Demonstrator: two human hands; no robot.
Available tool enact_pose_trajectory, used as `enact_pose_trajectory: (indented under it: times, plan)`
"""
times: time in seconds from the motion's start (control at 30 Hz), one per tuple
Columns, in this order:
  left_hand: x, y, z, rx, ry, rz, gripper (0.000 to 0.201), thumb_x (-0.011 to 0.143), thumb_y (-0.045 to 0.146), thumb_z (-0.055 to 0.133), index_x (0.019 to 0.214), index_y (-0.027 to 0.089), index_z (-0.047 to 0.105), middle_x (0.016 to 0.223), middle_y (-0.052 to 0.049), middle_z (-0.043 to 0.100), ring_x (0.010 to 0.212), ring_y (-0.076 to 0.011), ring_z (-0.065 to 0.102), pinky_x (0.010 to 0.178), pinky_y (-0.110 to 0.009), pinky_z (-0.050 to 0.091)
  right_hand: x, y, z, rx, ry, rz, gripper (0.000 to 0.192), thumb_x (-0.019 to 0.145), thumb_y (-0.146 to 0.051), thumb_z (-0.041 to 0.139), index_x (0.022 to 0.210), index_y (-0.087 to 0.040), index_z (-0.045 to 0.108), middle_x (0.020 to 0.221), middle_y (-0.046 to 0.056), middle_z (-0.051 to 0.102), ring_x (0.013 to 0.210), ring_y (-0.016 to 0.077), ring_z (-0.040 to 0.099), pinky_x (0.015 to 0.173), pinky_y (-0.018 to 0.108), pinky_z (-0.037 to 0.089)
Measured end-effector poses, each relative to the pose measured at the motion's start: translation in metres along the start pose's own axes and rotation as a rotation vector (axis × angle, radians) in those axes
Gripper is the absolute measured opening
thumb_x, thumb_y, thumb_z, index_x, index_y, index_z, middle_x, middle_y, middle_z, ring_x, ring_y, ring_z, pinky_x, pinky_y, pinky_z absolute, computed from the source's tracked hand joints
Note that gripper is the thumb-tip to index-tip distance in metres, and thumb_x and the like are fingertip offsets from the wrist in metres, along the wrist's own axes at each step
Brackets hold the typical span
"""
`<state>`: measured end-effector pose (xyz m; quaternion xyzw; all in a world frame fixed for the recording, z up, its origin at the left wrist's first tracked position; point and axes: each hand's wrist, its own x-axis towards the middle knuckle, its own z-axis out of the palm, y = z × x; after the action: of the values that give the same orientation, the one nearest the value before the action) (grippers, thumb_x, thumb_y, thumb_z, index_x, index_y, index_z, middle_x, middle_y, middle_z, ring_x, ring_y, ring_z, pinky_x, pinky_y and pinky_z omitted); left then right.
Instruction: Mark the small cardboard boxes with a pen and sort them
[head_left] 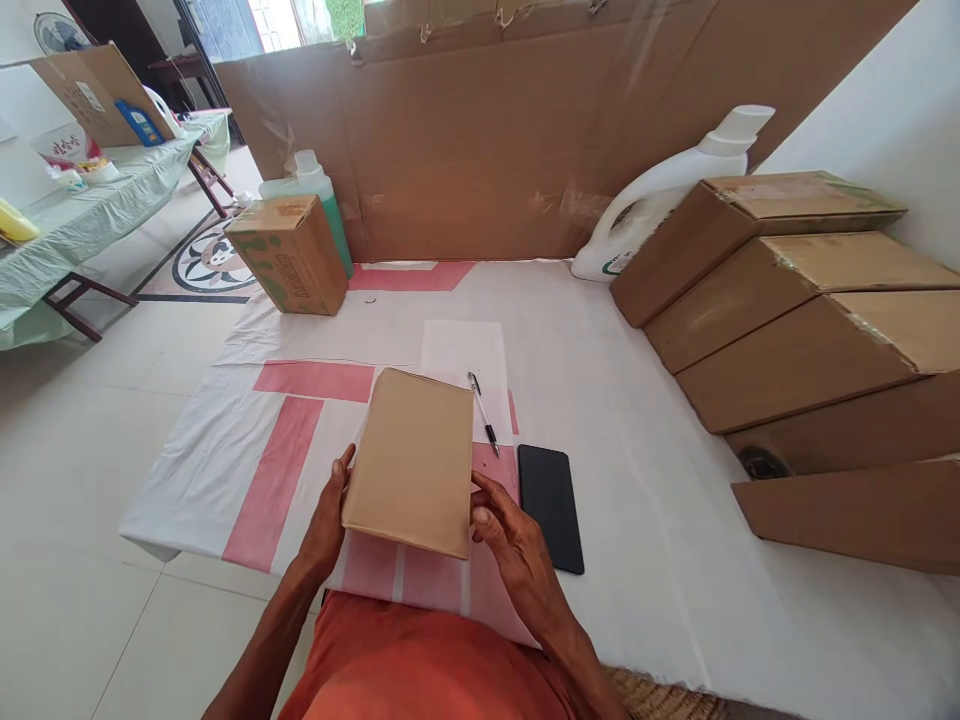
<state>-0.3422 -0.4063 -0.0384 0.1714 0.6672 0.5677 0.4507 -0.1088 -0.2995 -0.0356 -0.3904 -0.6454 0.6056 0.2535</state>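
A plain, book-sized brown cardboard piece [412, 460] is held tilted above the near part of the cloth-covered table. I cannot make out whether it is a flat box or a cover. My left hand [328, 515] grips its left edge, the thumb side partly hidden. On the opposite side, my right hand [517, 550] has bent fingers at the lower right edge, with some fingertips behind it. Just beyond the right hand lie a black phone-like slab [551, 508] and a black-and-white pen [484, 415]. Under the pen is a white sheet of paper [465, 345].
Brown cardboard boxes [795, 330] line the right side, with a white jug [667, 185] behind them. A small carton [289, 255] and a green bottle [334, 215] stand at the back left. A cardboard panel [465, 150] closes the far side.
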Motion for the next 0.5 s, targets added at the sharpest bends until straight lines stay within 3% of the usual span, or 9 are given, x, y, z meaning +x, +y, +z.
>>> enact_pose_trajectory:
  times: [0.07, 0.13, 0.23, 0.3, 0.4, 0.5]
  plan:
    - [0.001, 0.001, -0.004, -0.015, 0.046, -0.065, 0.086, 0.097, 0.082, 0.037, 0.165, 0.028, 0.038, 0.163, -0.013, 0.051, 0.153, -0.0378, 0.043, 0.124, -0.054, 0.036, -0.005, 0.007, 0.001, 0.026, -0.064, -0.034, 0.085, 0.091, -0.074, 0.061, 0.161, -0.027, 0.044, 0.129, 0.011, 0.068, 0.110, 0.0282, 0.068, 0.086, 0.038, 0.058]
    - [0.000, 0.007, -0.006, -0.036, 0.046, -0.077, 0.087, 0.097, 0.083, 0.033, 0.166, 0.031, 0.033, 0.162, -0.013, 0.051, 0.151, -0.0372, 0.046, 0.121, -0.053, 0.041, -0.008, 0.009, 0.004, 0.020, -0.088, -0.046, 0.104, 0.083, -0.071, 0.074, 0.168, -0.030, 0.028, 0.153, 0.015, 0.054, 0.130, 0.0315, 0.060, 0.098, 0.043, 0.057]
    - [-0.007, 0.024, -0.003, 0.012, -0.035, 0.039, 0.082, 0.099, 0.080, 0.030, 0.165, 0.032, 0.036, 0.161, -0.011, 0.051, 0.152, -0.0349, 0.044, 0.123, -0.050, 0.039, -0.007, -0.001, 0.006, -0.038, -0.019, -0.032, 0.107, 0.086, -0.064, 0.076, 0.170, -0.032, 0.018, 0.164, 0.016, 0.043, 0.137, 0.0315, 0.056, 0.107, 0.049, 0.053]
    - [-0.015, 0.039, 0.000, 0.115, -0.082, 0.180, 0.078, 0.101, 0.077, 0.031, 0.163, 0.031, 0.040, 0.161, -0.010, 0.051, 0.154, -0.0343, 0.040, 0.125, -0.048, 0.035, -0.002, -0.016, 0.002, -0.080, 0.049, -0.062, 0.099, 0.090, -0.063, 0.073, 0.169, -0.031, 0.023, 0.158, 0.016, 0.051, 0.133, 0.0315, 0.059, 0.107, 0.049, 0.053]
    - [-0.029, 0.063, 0.001, 0.261, -0.130, 0.352, 0.080, 0.100, 0.078, 0.031, 0.161, 0.028, 0.045, 0.153, -0.012, 0.057, 0.145, -0.0341, 0.049, 0.118, -0.045, 0.042, 0.010, -0.043, -0.011, -0.128, 0.141, -0.166, 0.076, 0.093, -0.066, 0.067, 0.156, -0.028, 0.050, 0.146, 0.013, 0.063, 0.127, 0.0330, 0.062, 0.101, 0.045, 0.054]
    - [-0.044, 0.079, 0.002, 0.356, -0.217, 0.358, 0.086, 0.096, 0.083, 0.035, 0.158, 0.024, 0.044, 0.116, -0.012, 0.073, 0.102, -0.0279, 0.068, 0.088, -0.040, 0.056, 0.022, -0.071, -0.027, -0.097, 0.230, -0.199, 0.061, 0.097, -0.069, 0.057, 0.137, -0.023, 0.066, 0.128, 0.011, 0.073, 0.109, 0.0294, 0.069, 0.087, 0.037, 0.057]
